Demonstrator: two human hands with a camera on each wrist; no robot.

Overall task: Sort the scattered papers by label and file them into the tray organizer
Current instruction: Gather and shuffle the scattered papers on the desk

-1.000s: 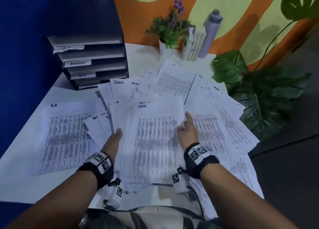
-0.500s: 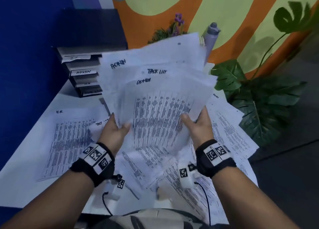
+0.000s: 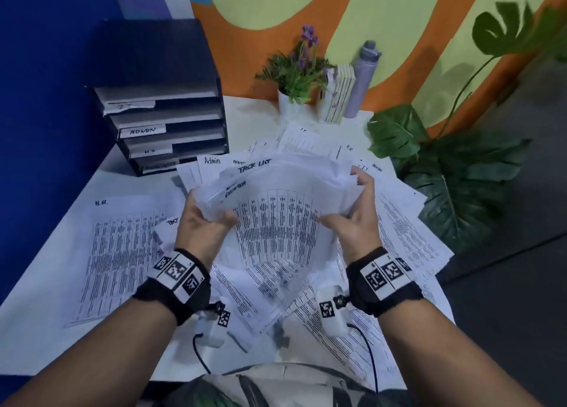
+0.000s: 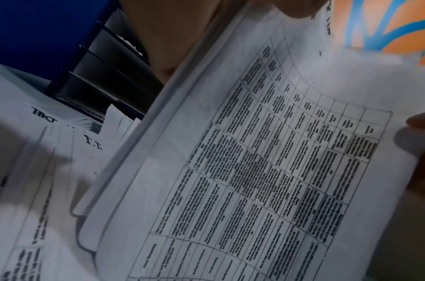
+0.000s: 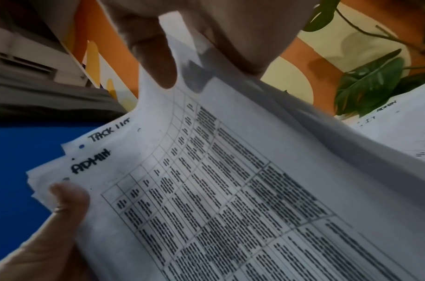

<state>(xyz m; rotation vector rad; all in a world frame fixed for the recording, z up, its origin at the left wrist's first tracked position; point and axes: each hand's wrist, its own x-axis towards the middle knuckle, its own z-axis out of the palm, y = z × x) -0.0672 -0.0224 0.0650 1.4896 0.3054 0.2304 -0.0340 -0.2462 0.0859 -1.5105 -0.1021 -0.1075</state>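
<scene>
A bundle of papers (image 3: 276, 219) is held above the table (image 3: 36, 330) by both hands; the left hand (image 3: 201, 225) grips its left edge, thumb on top and fingers curled beneath; the right hand (image 3: 357, 216) grips its right edge, thumb pressed on the top sheet and fingers wrapped behind. The top sheet is marked "ADMIN"; a sheet marked "TASK LIST" is fanned out just behind it; the bundle is bowed and tilted toward the camera. More papers are spread on the table beneath and around the hands; one sheet marked "H.R" (image 3: 122, 253) is lying flat to the left. The tray organizer (image 3: 165, 121) is standing at the back left of the table, well apart from the bundle; labels "I.T", "ADMIN" and "H.R" are seen on its upper tiers; the lowest label cannot be read.
</scene>
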